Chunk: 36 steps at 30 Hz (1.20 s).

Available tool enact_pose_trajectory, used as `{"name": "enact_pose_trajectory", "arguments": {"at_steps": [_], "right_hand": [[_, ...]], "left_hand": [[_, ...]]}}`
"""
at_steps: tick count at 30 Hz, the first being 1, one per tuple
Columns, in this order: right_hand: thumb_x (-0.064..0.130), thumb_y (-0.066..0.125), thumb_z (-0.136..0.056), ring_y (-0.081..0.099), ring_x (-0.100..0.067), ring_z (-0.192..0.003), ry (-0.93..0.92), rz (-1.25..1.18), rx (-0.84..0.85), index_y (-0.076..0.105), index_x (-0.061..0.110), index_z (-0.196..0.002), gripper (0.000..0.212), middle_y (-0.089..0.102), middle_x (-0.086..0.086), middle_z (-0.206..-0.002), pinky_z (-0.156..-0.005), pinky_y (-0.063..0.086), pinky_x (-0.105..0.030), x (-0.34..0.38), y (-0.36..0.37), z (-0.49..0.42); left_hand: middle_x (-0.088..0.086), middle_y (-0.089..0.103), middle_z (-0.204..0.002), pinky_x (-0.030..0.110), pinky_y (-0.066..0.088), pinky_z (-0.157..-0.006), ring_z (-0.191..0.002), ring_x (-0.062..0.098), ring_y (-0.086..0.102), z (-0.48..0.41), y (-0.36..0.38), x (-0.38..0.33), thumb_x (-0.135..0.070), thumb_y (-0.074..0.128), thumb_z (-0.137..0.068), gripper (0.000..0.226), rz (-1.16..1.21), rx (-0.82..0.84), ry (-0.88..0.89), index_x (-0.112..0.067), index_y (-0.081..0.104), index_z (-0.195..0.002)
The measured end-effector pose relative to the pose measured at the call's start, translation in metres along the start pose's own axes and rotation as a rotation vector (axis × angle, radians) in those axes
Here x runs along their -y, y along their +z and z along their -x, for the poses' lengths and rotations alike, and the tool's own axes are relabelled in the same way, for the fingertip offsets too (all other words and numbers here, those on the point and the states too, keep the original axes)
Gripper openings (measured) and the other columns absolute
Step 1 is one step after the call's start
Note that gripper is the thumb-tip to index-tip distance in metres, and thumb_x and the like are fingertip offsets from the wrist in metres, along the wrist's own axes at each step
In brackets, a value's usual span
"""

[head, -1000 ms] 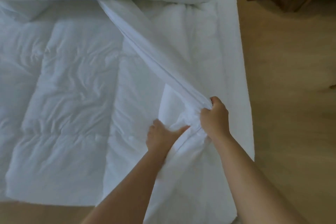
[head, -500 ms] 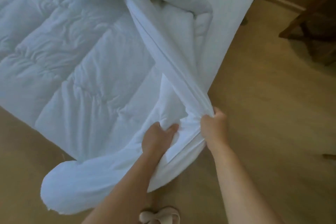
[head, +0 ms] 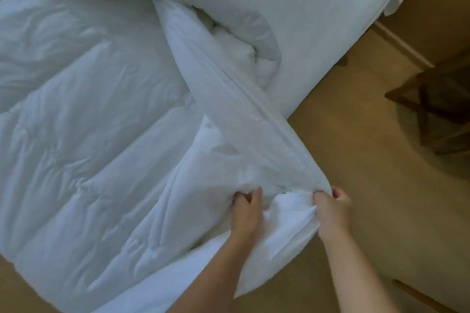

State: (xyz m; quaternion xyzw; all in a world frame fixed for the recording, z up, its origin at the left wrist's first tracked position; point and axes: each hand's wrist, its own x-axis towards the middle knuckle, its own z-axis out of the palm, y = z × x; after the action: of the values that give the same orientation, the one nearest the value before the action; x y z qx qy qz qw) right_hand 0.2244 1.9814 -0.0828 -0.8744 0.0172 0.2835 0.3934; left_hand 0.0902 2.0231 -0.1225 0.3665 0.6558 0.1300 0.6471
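As the cover [head: 236, 109] is being stretched taut from upper centre to lower centre, left hand [head: 248, 213] and right hand [head: 333, 211] are both clutching its bunched corner, seemingly seating the quilt [head: 89, 134] inside.

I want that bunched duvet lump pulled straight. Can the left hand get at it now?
Probably not yet: the left hand grips the duvet near its corner, and the taut cover band crosses between it and the lump.

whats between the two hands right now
A bunched fold of the white duvet cover spans the gap between the left hand and the right hand; both grip it. The head view shows this.
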Motion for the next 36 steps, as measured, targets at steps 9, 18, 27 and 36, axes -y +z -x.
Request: {"name": "enact_pose_trajectory", "arguments": {"at_steps": [9,18,27,36], "right_hand": [[0.009,0.062,-0.084,0.059,-0.004,-0.084,-0.064,0.315,0.799,0.051,0.022,-0.107,0.029,0.061,0.007,-0.097,-0.059,0.043,-0.016,0.065,0.032,-0.087],[0.02,0.054,-0.088,0.05,-0.015,-0.103,-0.501,0.56,1.104,0.048,0.016,-0.127,0.039,0.05,-0.001,-0.117,-0.081,0.041,-0.027,0.231,0.077,-0.13],[0.025,0.057,-0.086,0.03,-0.025,-0.129,-0.885,0.783,1.109,0.03,0.023,-0.143,0.063,0.027,-0.005,-0.142,-0.105,0.028,-0.032,0.329,0.197,-0.153],[0.034,0.068,-0.076,0.02,-0.029,-0.136,-1.256,1.083,1.072,-0.003,0.033,-0.149,0.102,0.012,-0.009,-0.152,-0.101,0.034,-0.047,0.376,0.327,-0.144]], "left_hand": [[-0.007,0.059,-0.102,0.027,0.043,-0.076,-0.096,0.016,0.059,-0.084,0.081,-0.133,-0.051,0.066,-0.077,0.068,0.258,-0.265,0.062,-0.015,0.039,-0.128],[-0.006,0.056,-0.106,0.03,0.045,-0.08,-0.095,0.014,0.056,-0.097,0.109,-0.18,-0.023,0.068,-0.078,0.051,0.168,-0.621,0.153,-0.019,0.043,-0.123],[0.023,0.045,-0.118,0.046,0.035,-0.091,-0.113,0.037,0.043,-0.186,0.023,-0.26,-0.034,0.06,-0.076,0.046,0.097,-1.218,-0.178,0.001,0.047,-0.104],[0.011,0.044,-0.137,0.045,0.036,-0.101,-0.123,0.031,0.047,-0.292,-0.068,-0.321,-0.045,0.068,-0.075,0.084,0.291,-1.175,-0.269,-0.011,0.026,-0.139]]}}
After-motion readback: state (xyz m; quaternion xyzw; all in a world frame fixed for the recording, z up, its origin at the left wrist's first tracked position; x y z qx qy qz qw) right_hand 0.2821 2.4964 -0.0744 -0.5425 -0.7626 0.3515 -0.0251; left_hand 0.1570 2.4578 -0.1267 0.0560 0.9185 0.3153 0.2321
